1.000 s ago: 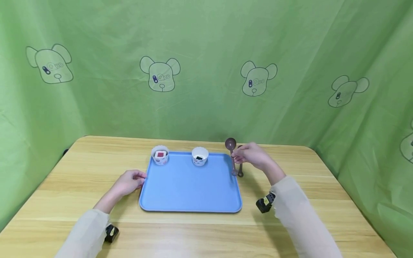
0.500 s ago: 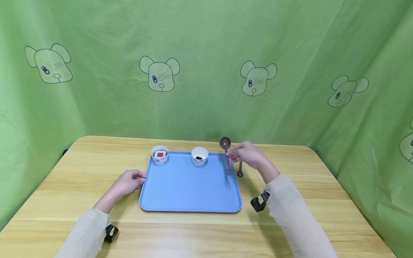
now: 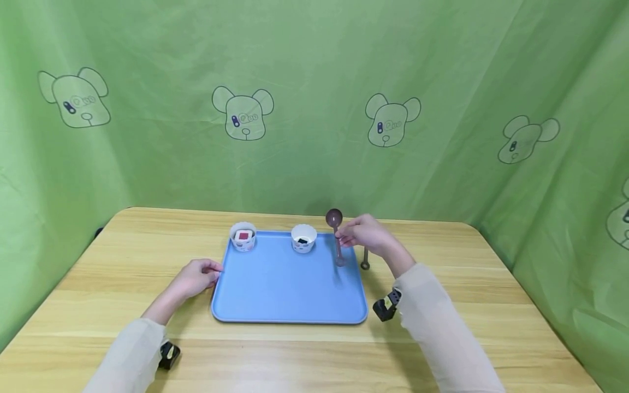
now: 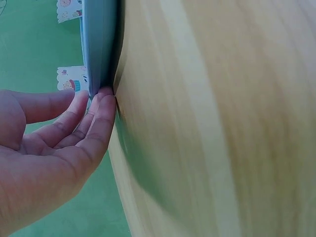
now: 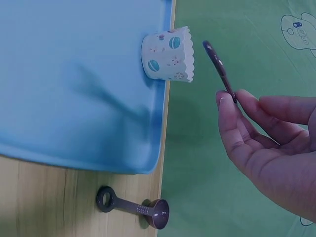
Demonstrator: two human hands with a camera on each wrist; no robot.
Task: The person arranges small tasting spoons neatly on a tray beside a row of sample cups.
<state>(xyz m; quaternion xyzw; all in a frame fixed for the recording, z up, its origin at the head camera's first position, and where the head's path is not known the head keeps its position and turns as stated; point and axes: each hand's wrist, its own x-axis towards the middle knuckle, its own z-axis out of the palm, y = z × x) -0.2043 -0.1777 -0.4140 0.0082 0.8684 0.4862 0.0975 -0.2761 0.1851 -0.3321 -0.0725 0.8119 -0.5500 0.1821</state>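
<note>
My right hand (image 3: 366, 233) pinches a brown measuring spoon (image 3: 334, 218) by its handle, above the right side of a blue tray (image 3: 290, 289). The spoon's round bowl points toward the green curtain; in the right wrist view its handle (image 5: 217, 64) rises from between thumb and fingertips. My left hand (image 3: 195, 277) is at the tray's left edge, its fingertips against the rim in the left wrist view. Two paper cups stand at the tray's back: the left cup (image 3: 244, 244) holds a white piece with a red square, the middle cup (image 3: 303, 245) something dark.
A second, smaller measuring spoon (image 5: 131, 206) lies on the wooden table (image 3: 432, 245) just right of the tray, partly hidden by my right hand in the head view. A green curtain (image 3: 314, 109) with bear-head drawings hangs behind the table and along its sides.
My right hand has moved left with the measuring spoon, from the tray's right edge to over the tray. The left hand, cups and tray have stayed put.
</note>
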